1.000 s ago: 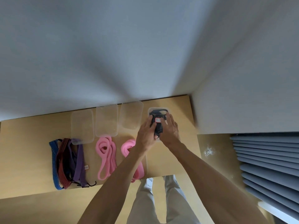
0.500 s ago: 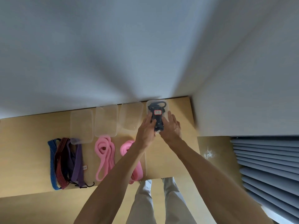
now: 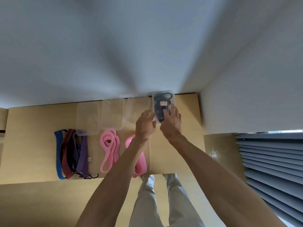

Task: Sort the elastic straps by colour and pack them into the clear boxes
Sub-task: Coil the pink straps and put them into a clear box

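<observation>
Both hands meet at the rightmost clear box [image 3: 164, 102] at the desk's [image 3: 32, 128] far edge, black straps [image 3: 159, 110] inside. The right hand [image 3: 172, 123] presses spread fingers on them; the left hand [image 3: 145, 125] seems loosely open against the box's side, grasping nothing. Pink straps [image 3: 109, 148] lie nearby.

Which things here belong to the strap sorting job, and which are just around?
Job: black straps in the rightmost clear box, three empty clear boxes, pink straps, blue, red and purple straps.
Around: window blinds, wall.
</observation>
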